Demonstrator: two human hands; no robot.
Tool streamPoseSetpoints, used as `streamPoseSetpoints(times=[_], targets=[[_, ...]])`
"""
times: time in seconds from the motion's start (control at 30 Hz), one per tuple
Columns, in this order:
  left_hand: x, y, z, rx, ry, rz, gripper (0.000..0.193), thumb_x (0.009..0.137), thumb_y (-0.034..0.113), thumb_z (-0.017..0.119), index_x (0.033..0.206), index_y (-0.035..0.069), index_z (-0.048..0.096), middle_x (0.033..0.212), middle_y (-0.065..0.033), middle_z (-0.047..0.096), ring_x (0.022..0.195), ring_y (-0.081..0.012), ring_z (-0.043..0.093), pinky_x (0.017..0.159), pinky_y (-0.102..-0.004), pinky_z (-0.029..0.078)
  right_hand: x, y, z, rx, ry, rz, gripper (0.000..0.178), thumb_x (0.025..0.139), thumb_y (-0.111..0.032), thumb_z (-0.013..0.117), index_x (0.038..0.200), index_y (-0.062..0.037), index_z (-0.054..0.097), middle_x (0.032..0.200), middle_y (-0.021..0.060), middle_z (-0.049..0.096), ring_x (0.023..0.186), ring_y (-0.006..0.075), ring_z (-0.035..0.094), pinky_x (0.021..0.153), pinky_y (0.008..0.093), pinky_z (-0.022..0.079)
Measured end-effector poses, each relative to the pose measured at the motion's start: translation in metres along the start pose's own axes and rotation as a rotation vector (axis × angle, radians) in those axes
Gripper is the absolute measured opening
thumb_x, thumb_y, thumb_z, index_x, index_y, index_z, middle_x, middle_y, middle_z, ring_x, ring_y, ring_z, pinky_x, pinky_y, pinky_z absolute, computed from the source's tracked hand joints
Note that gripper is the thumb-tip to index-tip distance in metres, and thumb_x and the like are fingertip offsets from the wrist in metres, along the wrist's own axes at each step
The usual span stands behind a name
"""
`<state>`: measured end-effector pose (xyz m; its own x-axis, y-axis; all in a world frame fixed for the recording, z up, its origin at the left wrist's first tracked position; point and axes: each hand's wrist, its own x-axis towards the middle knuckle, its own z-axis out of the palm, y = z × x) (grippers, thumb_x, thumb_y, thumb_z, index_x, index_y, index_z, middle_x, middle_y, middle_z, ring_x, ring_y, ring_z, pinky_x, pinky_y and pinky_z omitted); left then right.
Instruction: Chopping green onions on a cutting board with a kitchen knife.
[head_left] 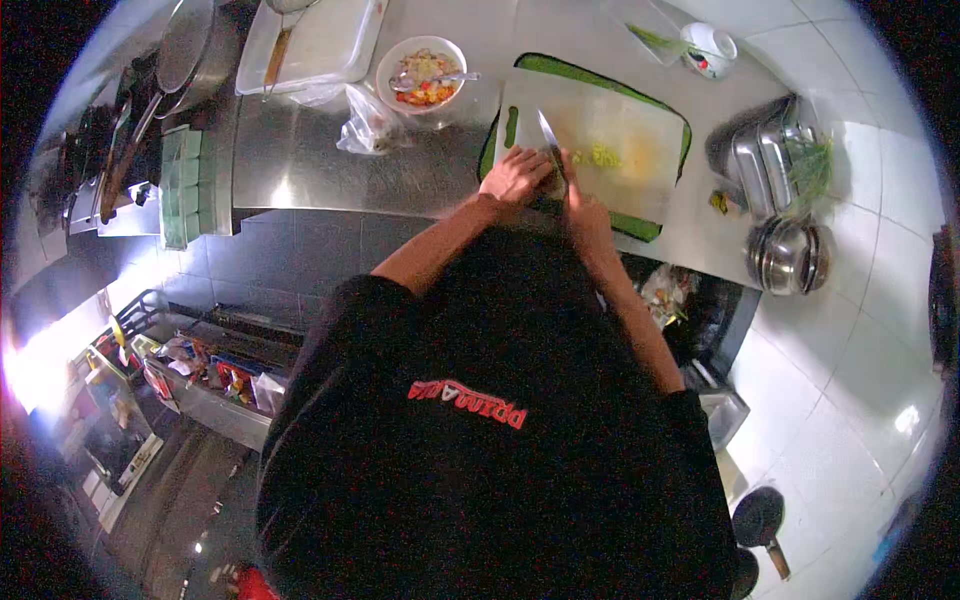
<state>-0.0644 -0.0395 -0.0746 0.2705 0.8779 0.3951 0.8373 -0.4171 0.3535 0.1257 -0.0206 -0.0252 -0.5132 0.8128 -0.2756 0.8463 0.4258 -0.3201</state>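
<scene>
My right hand (588, 212) grips a knife (548, 130), its blade pointing up and slightly left over the white cutting board (640, 190). Beside it, my left hand (518, 174) rests at the board's left near part with its fingers curled. Whatever lies under those fingers is too small and hidden to make out. Chopped yellow-green pieces (605, 155) lie on the board just right of the blade. A green board or mat (635, 227) shows from under the white board along its edges.
Left of the board stand a white bowl of chopped food with a spoon (425, 92), a clear plastic bag (368, 122) and a white tray (335, 50). At right are steel pans (762, 165), stacked steel bowls (785, 258), green stalks (812, 172) and a small white bowl (712, 45).
</scene>
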Motion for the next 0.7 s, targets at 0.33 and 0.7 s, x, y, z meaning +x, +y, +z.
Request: streamPoseSetpoints(times=[0.33, 0.7], targets=[[-0.006, -0.004, 0.01, -0.037, -0.06, -0.03, 0.046, 0.074, 0.022, 0.067, 0.115, 0.005, 0.055, 0.112, -0.0125, 0.058, 0.11, -0.0283, 0.055, 0.096, -0.041, 0.041, 0.0, -0.003, 0.007, 0.179, -0.016, 0.005, 0.075, 0.09, -0.012, 0.047, 0.152, -0.0245, 0.007, 0.067, 0.0268, 0.06, 0.056, 0.0418, 0.059, 0.054, 0.053, 0.047], [-0.017, 0.013, -0.021, -0.112, -0.007, -0.167, 0.027, 0.078, 0.016, 0.066, 0.103, 0.008, 0.06, 0.099, -0.0093, 0.059, 0.095, -0.0275, 0.058, 0.086, -0.0387, 0.046, -0.007, 0.011, -0.014, 0.341, 0.056, -0.095, 0.063, 0.094, -0.012, 0.046, 0.15, -0.024, 0.02, 0.071, 0.0283, 0.059, 0.06, 0.0433, 0.058, 0.056, 0.0523, 0.043]])
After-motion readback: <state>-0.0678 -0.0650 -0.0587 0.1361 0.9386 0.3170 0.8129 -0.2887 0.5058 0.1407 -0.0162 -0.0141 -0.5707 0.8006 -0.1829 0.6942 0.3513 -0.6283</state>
